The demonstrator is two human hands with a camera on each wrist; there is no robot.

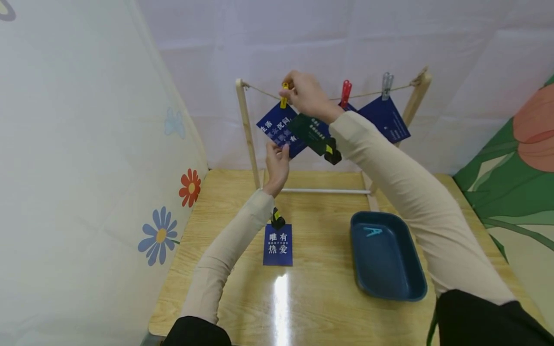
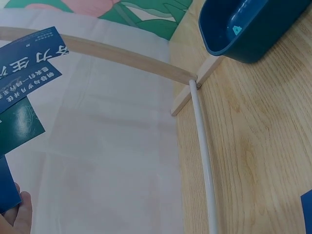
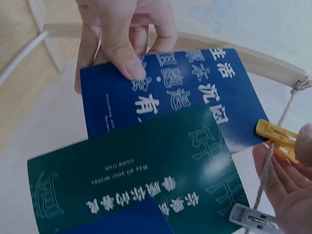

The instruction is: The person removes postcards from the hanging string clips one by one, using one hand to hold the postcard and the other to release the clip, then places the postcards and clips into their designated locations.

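My right hand (image 1: 305, 93) pinches a yellow clothespin (image 3: 275, 134) at the string (image 1: 262, 91), over the upper corner of a blue card (image 3: 190, 92) with white lettering. Below it, my left hand (image 1: 278, 168) holds the card's lower edge, thumb across the printed face and other fingers behind. A green card (image 3: 122, 170) overlaps the blue one in the right wrist view, with a grey clothespin (image 3: 253, 219) at its corner. Further right along the string are a red clothespin (image 1: 346, 93) and a clear one (image 1: 387, 86), which carries another blue card (image 1: 386, 120).
The string spans a wooden frame (image 1: 247, 132) with a white bottom bar (image 1: 324, 191), standing at the table's back. A blue card (image 1: 278, 246) lies on the wooden table (image 1: 324, 278). To the right, a dark blue tray (image 1: 389, 274) contains a light blue clothespin (image 1: 372, 232).
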